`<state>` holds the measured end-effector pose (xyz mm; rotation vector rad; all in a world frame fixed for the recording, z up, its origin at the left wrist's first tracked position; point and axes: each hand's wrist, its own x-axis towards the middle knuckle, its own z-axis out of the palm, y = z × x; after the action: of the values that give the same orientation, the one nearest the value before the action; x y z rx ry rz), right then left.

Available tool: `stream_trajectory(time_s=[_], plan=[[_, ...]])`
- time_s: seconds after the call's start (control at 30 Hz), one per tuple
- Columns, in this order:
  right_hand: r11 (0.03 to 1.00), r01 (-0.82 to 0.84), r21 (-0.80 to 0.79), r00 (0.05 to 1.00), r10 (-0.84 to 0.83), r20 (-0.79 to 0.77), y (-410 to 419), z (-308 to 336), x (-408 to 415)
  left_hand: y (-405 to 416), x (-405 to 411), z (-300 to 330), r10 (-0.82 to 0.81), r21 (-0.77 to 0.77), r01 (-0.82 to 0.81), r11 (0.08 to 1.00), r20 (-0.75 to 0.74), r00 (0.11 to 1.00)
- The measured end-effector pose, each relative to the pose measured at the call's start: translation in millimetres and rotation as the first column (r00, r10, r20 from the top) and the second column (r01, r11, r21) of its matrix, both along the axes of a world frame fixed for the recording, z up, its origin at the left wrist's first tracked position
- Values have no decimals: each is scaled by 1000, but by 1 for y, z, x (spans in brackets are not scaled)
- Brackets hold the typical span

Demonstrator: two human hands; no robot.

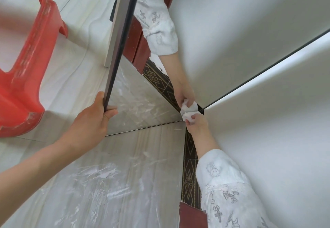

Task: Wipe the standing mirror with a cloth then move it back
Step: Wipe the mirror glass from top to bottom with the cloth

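Gripping the dark frame edge of the standing mirror (123,31), the left hand (92,120) has its thumb on the frame's outer side and its fingers curled onto the glass. The right hand (193,123) pinches a bunched white cloth (188,115) against the mirror's lower corner, beside the white wall (267,138). The mirror stands on the pale tiled floor (107,183). A red plastic stool (26,67) stands left of the mirror.

Likely a home: tiled floor (107,183), white wall (250,22), red plastic stool (26,77).
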<state>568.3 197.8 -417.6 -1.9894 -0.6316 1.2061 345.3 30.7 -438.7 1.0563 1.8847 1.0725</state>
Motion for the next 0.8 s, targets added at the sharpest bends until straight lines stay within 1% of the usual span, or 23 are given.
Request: stream_trajectory(time_s=[0.03, 0.07, 0.1, 0.23, 0.3, 0.37, 0.47, 0.5, 0.57, 0.6, 0.63, 0.7, 0.8], plan=[[995, 92, 49, 990, -86, -115, 6, 1, -1, 0, 0, 0, -5, 0, 5, 1000, 2, 1000], [991, 96, 96, 979, -77, -186, 9, 9, -1, 1, 0, 0, -8, 2, 8, 1000, 4, 1000], [983, 137, 123, 952, -96, -292, 12, 17, -2, 0, 0, -1, -9, 2, 9, 1000, 5, 1000], [931, 162, 326, 930, -33, -365, 14, 47, 3, 1, -1, 0, 1, 1, -1, 1000, 13, 1000], [909, 165, 384, 920, -2, -391, 12, 52, -3, 1, -1, 1, 4, 0, -4, 1000, 10, 1000], [905, 179, 386, 922, -18, -387, 7, 42, -9, 1, 0, 2, -2, -4, 2, 1000, 13, 1000], [937, 157, 312, 949, -57, -309, -6, 6, -16, 0, 0, 4, -10, -7, 10, 1000, 8, 1000], [954, 144, 261, 956, -66, -286, -10, -11, -17, 0, 0, 5, -12, -8, 12, 1000, 1, 1000], [987, 115, 109, 963, -84, -257, -21, -39, -19, 0, 0, 6, -9, -6, 9, 1000, -7, 1000], [995, 94, 28, 960, -83, -266, -28, -46, -21, 0, 0, 6, -5, -4, 5, 1000, -9, 1000], [995, 94, -18, 950, -95, -296, -31, -52, -24, 0, 1, 6, -1, 0, 1, 1000, -12, 1000], [997, 73, -20, 956, -76, -282, -33, -50, -27, 0, 1, 6, 3, 0, -3, 1000, -13, 1000], [989, 76, 124, 969, -44, -243, -22, -19, -26, 0, 1, 6, -5, -5, 5, 1000, -7, 1000]])
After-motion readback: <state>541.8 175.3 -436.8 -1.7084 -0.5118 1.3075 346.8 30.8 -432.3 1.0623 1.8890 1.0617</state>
